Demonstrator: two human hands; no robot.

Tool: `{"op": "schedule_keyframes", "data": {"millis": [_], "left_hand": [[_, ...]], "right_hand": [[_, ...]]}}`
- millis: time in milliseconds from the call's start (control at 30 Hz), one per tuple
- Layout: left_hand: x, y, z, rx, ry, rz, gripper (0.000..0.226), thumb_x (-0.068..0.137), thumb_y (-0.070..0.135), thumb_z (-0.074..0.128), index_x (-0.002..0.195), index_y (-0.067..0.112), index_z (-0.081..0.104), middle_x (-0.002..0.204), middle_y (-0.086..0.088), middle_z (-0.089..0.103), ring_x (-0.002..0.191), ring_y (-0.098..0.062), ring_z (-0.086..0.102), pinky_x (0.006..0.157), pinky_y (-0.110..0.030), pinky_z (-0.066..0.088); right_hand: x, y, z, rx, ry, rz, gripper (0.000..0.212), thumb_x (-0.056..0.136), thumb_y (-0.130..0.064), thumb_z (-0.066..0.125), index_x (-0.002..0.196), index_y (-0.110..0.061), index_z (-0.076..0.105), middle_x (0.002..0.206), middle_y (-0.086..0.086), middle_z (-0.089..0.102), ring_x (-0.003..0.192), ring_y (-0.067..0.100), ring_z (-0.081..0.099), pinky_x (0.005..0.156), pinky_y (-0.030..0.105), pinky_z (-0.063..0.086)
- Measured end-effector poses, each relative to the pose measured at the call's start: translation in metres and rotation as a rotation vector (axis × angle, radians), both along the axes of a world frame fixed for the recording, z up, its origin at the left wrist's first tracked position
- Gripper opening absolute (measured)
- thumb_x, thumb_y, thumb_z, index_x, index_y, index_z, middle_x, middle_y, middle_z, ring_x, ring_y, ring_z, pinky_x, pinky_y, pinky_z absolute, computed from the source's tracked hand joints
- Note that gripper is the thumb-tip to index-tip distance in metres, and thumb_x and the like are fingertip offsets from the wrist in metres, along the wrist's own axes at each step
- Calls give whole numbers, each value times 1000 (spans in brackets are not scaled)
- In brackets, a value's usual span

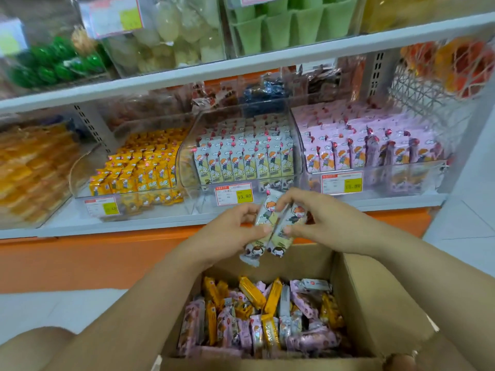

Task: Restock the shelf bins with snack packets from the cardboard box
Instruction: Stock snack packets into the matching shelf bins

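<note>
1. Here, both hands hover above the far edge of the box (375, 303), just short of the shelf (160, 218), with two pale packets (270, 231) between them.
2. The left hand (235, 226) pinches the left packet, thumb in front and fingers curled behind. The right hand (321, 223) grips the right one the same way.
3. The two packets lie side by side, touching along their long edges and leaning slightly right, with their top ends toward the shelf.
4. The step in hand looks like sorting: the pair appears to be getting squared up before it goes to a bin.
5. Their print matches the rows in the middle bin (184, 162), just beyond the hands and behind a price tag (233, 193), so that bin is the likely target.
6. The next move calls for lifting the pair over the bin's clear front lip and standing it upright, faces forward, in line with the rows.
7. Those rows look tightly packed, and I cannot tell where a gap lies; the packets may need to be slid in singly.
8. The box holds a jumble of loose packets (267, 317) in yellow, pink and pale wrappers.
9. The yellow bin (80, 167) sits to the left and the pink bin (439, 167) to the right, so each colour has its own place.
10. Judging by the box, plenty of the restock remains.
</note>
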State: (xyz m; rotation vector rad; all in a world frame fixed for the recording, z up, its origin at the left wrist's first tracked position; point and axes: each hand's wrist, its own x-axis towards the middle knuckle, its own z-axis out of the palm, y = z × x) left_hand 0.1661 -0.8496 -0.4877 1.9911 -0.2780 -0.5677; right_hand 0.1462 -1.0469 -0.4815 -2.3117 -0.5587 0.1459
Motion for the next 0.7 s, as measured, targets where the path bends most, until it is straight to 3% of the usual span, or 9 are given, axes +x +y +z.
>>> {"op": "schedule_keyframes", "data": {"millis": [67,133,200,267,333,367,467,567,700], "left_hand": [[-1,-9,7,-26,-33,-19,25,93,20,58,98,39,43,100,24,50,74,28,51,63,1,43],[0,-17,12,-69,-43,-25,28,93,16,59,106,36,45,104,24,53,79,28,52,72,-1,45],[0,-23,15,-78,-69,-33,36,92,14,60,118,33,44,116,18,58,91,19,56,85,-9,48],[-3,-29,24,-22,-139,-22,49,91,13,62,126,36,36,117,22,54,89,17,55,77,-5,47],[-4,-34,31,75,-273,-54,61,90,14,64,136,35,32,114,22,53,87,15,55,69,-2,43],[-4,-35,35,113,-332,-74,65,89,14,65,139,36,30,108,21,51,84,15,55,67,0,42],[1,-36,52,159,-371,-78,65,87,17,67,138,40,33,100,19,42,80,8,55,71,-5,49],[8,-39,61,213,-420,-150,49,86,21,69,124,42,46,106,23,50,91,3,57,78,-32,58],[9,-45,64,327,-605,-203,39,85,30,68,119,41,52,100,37,47,102,6,48,89,-22,48]], "right_hand": [[-1,-4,5,143,-16,-108,55,83,-29,71,127,-38,39,100,-17,50,81,-6,51,69,5,39],[1,-11,8,271,-10,-203,71,80,-28,74,137,-37,32,85,-9,47,71,2,48,65,13,42],[3,-16,10,345,31,-239,64,79,-27,75,131,-33,39,75,-7,42,65,6,46,64,19,41],[3,-18,10,349,21,-219,33,79,-25,75,101,-24,50,71,-7,39,61,5,41,63,21,38],[1,-19,9,354,-14,-210,27,80,-23,74,80,-22,47,66,-7,38,55,2,37,58,18,35],[1,-20,9,360,-8,-218,25,80,-23,74,86,-23,50,66,-8,40,55,2,38,57,16,35],[1,-21,7,367,36,-256,51,80,-27,74,119,-27,42,73,-6,45,62,6,45,60,17,38],[2,-18,5,351,8,-222,51,79,-27,75,117,-28,41,69,-1,48,56,4,44,57,16,37],[5,-15,9,310,-62,-222,50,79,-26,74,115,-30,39,65,-5,51,51,1,46,53,12,37]]}}
